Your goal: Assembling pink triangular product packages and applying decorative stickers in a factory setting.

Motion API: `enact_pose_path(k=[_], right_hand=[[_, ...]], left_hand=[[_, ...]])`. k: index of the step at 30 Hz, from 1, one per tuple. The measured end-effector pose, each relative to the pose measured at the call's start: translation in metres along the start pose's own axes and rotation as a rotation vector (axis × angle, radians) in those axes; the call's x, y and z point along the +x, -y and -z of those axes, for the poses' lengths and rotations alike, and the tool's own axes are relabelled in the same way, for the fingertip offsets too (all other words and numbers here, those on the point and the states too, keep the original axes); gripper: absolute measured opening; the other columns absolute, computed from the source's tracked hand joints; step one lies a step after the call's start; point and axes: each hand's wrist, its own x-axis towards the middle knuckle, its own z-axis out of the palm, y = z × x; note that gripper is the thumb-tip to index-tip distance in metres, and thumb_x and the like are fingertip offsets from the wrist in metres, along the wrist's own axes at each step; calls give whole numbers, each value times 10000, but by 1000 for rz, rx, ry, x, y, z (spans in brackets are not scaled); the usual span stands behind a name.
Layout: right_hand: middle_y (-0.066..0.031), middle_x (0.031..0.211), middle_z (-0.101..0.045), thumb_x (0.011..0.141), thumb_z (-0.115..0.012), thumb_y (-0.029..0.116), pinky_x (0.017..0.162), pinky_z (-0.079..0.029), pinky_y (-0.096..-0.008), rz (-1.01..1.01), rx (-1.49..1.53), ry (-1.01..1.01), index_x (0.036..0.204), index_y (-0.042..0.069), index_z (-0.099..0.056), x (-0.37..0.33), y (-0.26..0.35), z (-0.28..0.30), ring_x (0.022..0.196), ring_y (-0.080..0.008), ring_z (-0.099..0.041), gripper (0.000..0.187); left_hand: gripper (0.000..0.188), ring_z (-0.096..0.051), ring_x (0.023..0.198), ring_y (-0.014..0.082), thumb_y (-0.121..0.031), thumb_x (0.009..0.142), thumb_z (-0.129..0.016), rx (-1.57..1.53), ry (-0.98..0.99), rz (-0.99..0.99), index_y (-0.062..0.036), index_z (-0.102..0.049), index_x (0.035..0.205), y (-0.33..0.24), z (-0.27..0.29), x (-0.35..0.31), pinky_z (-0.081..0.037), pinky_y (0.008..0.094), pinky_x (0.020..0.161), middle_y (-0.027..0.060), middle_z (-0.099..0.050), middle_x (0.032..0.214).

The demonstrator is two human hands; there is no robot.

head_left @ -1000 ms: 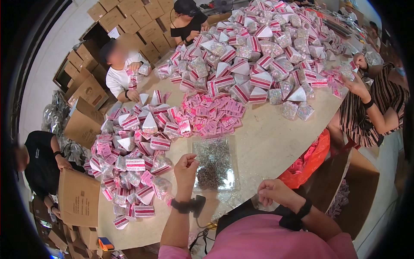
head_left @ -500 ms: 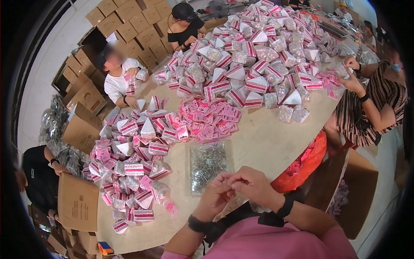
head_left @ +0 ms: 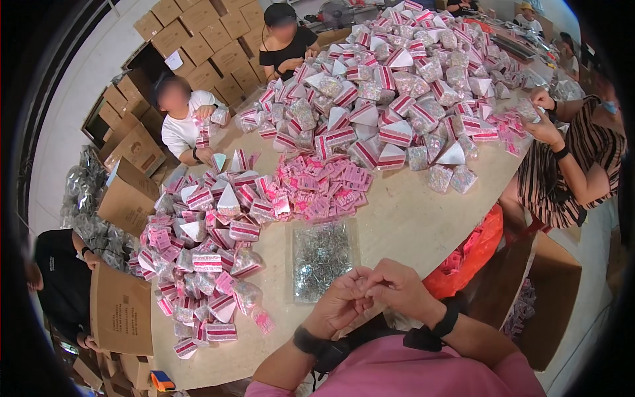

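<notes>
My left hand (head_left: 338, 303) and my right hand (head_left: 401, 286) meet fingertip to fingertip over the near table edge. Both are closed in a pinch. Whatever lies between the fingers is too small or hidden to make out. Just beyond and left of them lies a shallow clear tray (head_left: 356, 246) holding many thin silvery metal pieces (head_left: 322, 259). Past the tray is a heap of small pink printed packets (head_left: 324, 185). To the left spreads a pile of clear bags with cake-slice-shaped pink and white pieces (head_left: 207, 263).
A larger mound of similar bags (head_left: 397, 99) covers the far table (head_left: 397, 218). Co-workers sit at far left and right; another stands by a carton (head_left: 121, 309). Right of me are a red plastic bag (head_left: 477, 255) with pink packets and an open carton (head_left: 552, 291).
My joined hands have shifted slightly to the right, fingertips still together. The co-worker in black at the far side has raised their head.
</notes>
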Motion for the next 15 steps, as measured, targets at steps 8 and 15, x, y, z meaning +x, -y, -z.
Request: enact_pose_path(k=[8,15], right_hand=[[-63,814,-614,876,-522,28,591,-466,-222,-279,212,-194,889,4,-551,0,4,35,674,-112,-602,39],[-63,760,-623,879,-527,47,527,-461,-212,-462,240,-266,861,9,-530,-18,-11,43,602,-92,-593,42]], left_hand=[[250,-579,798,120,-111,820,-651,1265,-491,-546,4,-583,1031,-105,34,56,-468,252,714,55,-626,903],[347,-624,833,370,-274,736,-673,1911,-873,-683,9,-637,934,-153,135,124,-492,445,761,205,-648,878]])
